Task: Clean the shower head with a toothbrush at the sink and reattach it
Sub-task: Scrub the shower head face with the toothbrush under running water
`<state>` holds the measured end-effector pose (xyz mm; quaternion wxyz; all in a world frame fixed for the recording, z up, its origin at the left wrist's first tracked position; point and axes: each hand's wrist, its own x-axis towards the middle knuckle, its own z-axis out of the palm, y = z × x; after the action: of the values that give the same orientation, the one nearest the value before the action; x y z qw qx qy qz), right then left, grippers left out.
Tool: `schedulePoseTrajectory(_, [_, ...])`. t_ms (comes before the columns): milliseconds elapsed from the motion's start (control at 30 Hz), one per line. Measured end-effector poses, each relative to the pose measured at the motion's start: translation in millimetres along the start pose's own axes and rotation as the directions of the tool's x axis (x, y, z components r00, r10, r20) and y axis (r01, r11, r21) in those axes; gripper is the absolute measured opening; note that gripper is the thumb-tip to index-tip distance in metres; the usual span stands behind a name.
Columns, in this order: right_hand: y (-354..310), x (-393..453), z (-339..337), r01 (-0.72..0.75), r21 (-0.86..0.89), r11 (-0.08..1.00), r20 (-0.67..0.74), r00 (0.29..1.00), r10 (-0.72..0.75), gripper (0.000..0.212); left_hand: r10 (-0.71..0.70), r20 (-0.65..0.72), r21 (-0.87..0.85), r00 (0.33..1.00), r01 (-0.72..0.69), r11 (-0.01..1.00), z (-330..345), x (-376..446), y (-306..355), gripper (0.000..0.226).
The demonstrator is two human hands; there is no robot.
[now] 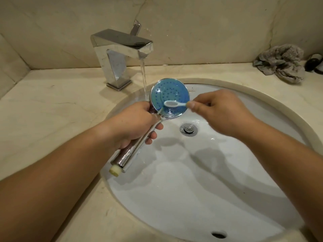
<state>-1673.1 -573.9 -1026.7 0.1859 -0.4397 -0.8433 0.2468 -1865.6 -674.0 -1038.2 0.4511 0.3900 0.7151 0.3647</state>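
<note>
My left hand [135,125] grips the chrome handle of the shower head [170,95] and holds it over the sink [262,180], its round blue face turned up toward me. The handle's threaded end [115,169] points toward the sink's near left rim. My right hand [222,113] pinches the handle of a white and light blue toothbrush [172,103]. The brush head lies across the lower part of the blue face. A stream of water [144,79] falls from the faucet [120,55] just left of the shower head.
The sink drain [188,129] lies below my right hand, and an overflow hole [218,234] sits at the near rim. A crumpled grey cloth [281,63] and a dark object [314,64] rest on the beige counter [52,105] at the back right. Marble walls close the back.
</note>
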Motion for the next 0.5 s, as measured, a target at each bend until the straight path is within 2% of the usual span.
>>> schedulePoseTrajectory(100, [5,9,-3,-0.034,0.073,0.997,-0.127,0.991,0.043,0.029,0.001,-0.005,-0.012,1.000,-0.001,1.000,0,0,0,0.020])
schedulePoseTrajectory(233, [1,4,7,0.016,0.030,0.999,-0.028,0.999,-0.015,0.029,-0.022,0.006,-0.047,1.000,0.023,0.999,1,-1,-1,0.018])
schedulePoseTrajectory(367, [10,9,-5,-0.050,0.103,0.993,-0.115,0.991,0.062,0.030,-0.052,0.057,-0.129,0.997,0.059,0.990,1,-5,-1,0.018])
schedulePoseTrajectory(500, [1,8,7,-0.005,0.065,0.998,-0.022,1.000,0.007,0.031,-0.117,0.105,-0.269,0.988,0.141,0.953,2,-5,0,0.022])
